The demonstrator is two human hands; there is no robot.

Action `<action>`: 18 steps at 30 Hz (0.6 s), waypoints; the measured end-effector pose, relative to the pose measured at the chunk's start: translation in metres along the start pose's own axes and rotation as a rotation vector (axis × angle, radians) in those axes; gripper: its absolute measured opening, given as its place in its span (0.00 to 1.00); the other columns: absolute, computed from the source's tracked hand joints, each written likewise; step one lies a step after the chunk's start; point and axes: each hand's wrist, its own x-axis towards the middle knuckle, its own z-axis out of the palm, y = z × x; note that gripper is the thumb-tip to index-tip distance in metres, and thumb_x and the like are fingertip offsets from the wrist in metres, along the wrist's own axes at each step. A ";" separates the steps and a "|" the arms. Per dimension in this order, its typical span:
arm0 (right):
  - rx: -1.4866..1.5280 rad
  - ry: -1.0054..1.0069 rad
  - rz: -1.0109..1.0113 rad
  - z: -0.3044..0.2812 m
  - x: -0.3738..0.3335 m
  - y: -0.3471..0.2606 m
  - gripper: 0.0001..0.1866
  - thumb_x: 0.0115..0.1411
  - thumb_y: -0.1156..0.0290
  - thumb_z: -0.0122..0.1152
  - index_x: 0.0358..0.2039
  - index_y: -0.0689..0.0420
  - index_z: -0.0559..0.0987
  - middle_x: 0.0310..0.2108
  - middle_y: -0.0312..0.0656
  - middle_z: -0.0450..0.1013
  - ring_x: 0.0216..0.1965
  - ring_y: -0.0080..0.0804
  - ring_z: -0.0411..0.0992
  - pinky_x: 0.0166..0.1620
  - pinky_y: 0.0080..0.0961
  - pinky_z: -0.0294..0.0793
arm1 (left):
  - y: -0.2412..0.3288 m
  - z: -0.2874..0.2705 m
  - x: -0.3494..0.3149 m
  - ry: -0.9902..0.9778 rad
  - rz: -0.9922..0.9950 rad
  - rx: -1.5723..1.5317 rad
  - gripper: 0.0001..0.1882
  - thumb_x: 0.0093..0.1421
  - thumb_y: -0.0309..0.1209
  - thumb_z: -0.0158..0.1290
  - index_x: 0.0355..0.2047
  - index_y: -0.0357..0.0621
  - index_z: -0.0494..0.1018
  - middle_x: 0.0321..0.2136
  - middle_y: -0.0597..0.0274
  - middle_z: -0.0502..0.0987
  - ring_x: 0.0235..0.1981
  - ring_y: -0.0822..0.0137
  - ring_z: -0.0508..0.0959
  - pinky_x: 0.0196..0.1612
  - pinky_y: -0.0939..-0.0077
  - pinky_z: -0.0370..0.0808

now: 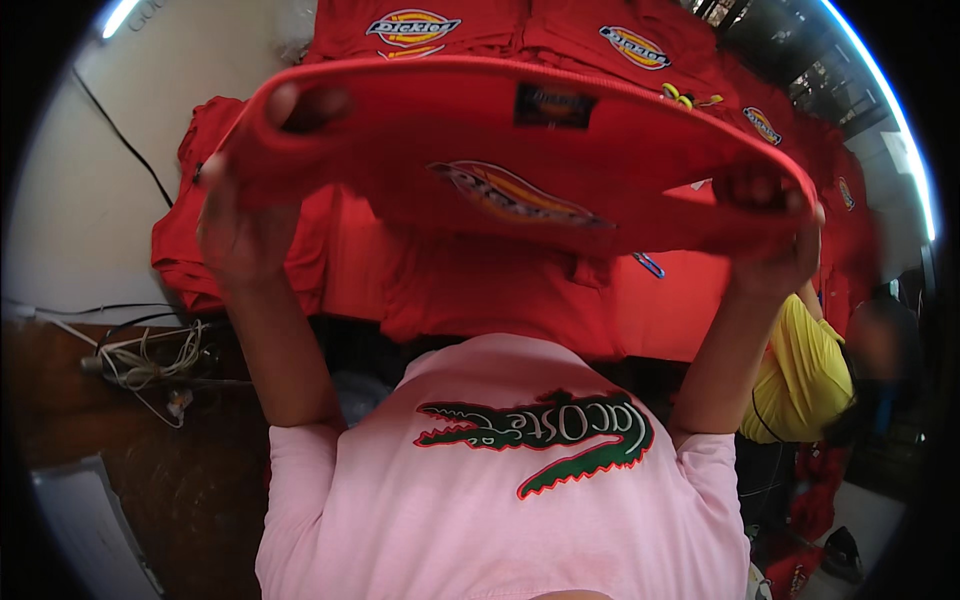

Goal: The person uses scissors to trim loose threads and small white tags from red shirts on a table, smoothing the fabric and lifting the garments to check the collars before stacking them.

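A red shirt (600,120) is held up in front of me, its edge stretched wide between my two hands. A dark label (553,105) shows near that edge, and an oval patch (515,193) lies below it. My left hand (245,230) is closed on the shirt's left end, with some fingertips inside the cloth. At the other end my right hand (795,255) grips it, its fingers partly covered by fabric. Under the raised shirt, more folded red cloth (480,290) lies on the table, next to a small blue tool (649,264).
Stacks of red shirts with oval patches (415,28) fill the far side. Yellow-handled scissors (678,97) rest on them. A red pile (195,250) sits at the left, above tangled white cables (155,360). Another person in a yellow top (800,385) is at the right.
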 end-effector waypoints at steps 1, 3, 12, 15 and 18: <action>-0.026 0.021 0.048 0.003 -0.022 -0.007 0.25 0.69 0.63 0.55 0.60 0.66 0.74 0.60 0.59 0.72 0.59 0.55 0.73 0.66 0.53 0.67 | 0.009 0.021 -0.003 -0.214 0.094 -0.164 0.43 0.73 0.58 0.40 0.67 0.25 0.63 0.64 0.37 0.69 0.69 0.46 0.66 0.72 0.49 0.58; -0.070 0.075 0.157 0.007 -0.072 -0.014 0.26 0.65 0.64 0.60 0.59 0.68 0.74 0.58 0.59 0.72 0.58 0.55 0.73 0.65 0.52 0.67 | 0.024 0.048 -0.034 -0.297 -0.114 -0.041 0.42 0.73 0.57 0.40 0.65 0.24 0.64 0.62 0.36 0.71 0.67 0.44 0.67 0.71 0.48 0.59; -0.328 0.119 0.233 0.099 -0.211 -0.064 0.22 0.62 0.65 0.64 0.52 0.68 0.76 0.48 0.52 0.73 0.49 0.44 0.74 0.56 0.43 0.71 | 0.078 0.183 -0.145 0.012 -0.233 0.446 0.38 0.73 0.53 0.41 0.62 0.24 0.68 0.56 0.34 0.75 0.62 0.41 0.73 0.68 0.48 0.64; -0.394 0.113 0.218 0.120 -0.232 -0.080 0.21 0.61 0.65 0.65 0.49 0.68 0.77 0.45 0.49 0.74 0.46 0.41 0.75 0.53 0.40 0.73 | 0.088 0.213 -0.169 0.114 -0.227 0.533 0.37 0.73 0.52 0.41 0.61 0.24 0.69 0.54 0.34 0.76 0.60 0.40 0.74 0.67 0.49 0.65; -0.408 0.117 0.230 0.133 -0.247 -0.082 0.20 0.60 0.65 0.67 0.47 0.68 0.78 0.41 0.47 0.75 0.43 0.38 0.75 0.50 0.37 0.74 | 0.099 0.233 -0.189 0.215 -0.248 0.600 0.36 0.73 0.50 0.41 0.60 0.24 0.70 0.52 0.33 0.78 0.58 0.39 0.76 0.66 0.49 0.66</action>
